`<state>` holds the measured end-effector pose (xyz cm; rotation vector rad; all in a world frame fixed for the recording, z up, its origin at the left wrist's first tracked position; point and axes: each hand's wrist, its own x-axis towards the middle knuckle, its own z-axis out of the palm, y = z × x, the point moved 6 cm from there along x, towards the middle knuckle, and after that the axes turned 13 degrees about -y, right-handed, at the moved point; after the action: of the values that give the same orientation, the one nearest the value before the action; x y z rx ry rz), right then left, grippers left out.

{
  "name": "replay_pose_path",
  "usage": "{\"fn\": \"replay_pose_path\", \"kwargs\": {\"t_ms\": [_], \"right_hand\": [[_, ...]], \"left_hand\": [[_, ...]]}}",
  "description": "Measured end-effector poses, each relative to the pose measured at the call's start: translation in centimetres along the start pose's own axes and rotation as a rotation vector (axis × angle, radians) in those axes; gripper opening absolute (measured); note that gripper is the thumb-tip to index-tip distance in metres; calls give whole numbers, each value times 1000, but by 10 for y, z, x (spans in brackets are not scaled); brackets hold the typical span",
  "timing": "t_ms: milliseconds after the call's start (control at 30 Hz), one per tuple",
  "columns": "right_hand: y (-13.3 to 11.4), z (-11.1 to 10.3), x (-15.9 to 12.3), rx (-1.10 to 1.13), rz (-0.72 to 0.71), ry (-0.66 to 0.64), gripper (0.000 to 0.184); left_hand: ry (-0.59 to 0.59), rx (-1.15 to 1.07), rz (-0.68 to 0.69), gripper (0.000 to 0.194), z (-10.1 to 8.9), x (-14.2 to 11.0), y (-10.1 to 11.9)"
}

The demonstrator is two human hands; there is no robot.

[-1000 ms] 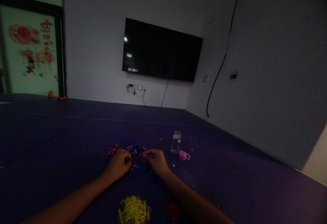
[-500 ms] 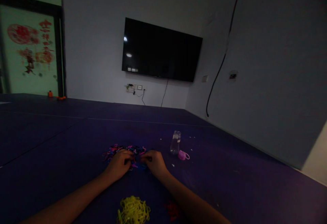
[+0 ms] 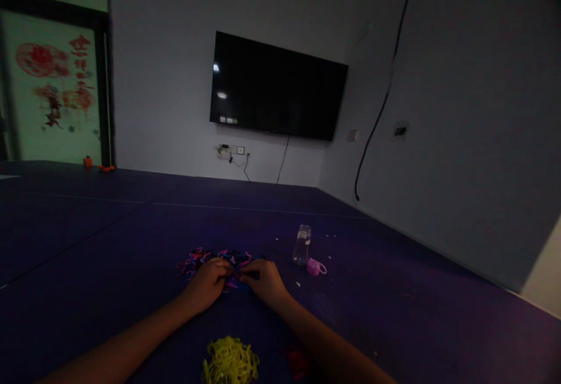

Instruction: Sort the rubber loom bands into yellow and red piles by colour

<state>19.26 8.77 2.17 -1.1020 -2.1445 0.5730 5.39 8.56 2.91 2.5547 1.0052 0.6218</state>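
A loose pile of small mixed-colour rubber bands, pink, blue and dark, lies on the purple surface. My left hand rests on the pile's near side, fingers bent and pressed together; what they pinch is too dark to make out. Facing it, my right hand is closed in a pinch at the pile's right edge, with a thin reddish band seemingly at its fingertips. Closer to me sits a heap of yellow rubber bands. A dim red heap lies beside my right forearm, partly hidden by it.
Right of the pile stands a clear bottle, with a pink cap with a loop beside it. White scraps dot the purple surface. Orange objects sit at the far left. A television hangs on the wall.
My fingertips have shifted slightly within the pile, and the two hands are a little closer together. A reddish band now shows between them. The bottle, cap and yellow heap have stayed put.
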Motion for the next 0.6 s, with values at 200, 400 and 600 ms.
{"fn": "replay_pose_path", "kwargs": {"t_ms": [200,400,600], "right_hand": [[3,-1,0,-16,11,24,24],[0,-1,0,-53,-3,32,24],[-4,-1,1,-113,7,2,28]], "left_hand": [[20,3,9,45,0,-1,2],[-7,5,52,46,-1,-4,10],[-71,-44,63,45,-1,-2,15]]}}
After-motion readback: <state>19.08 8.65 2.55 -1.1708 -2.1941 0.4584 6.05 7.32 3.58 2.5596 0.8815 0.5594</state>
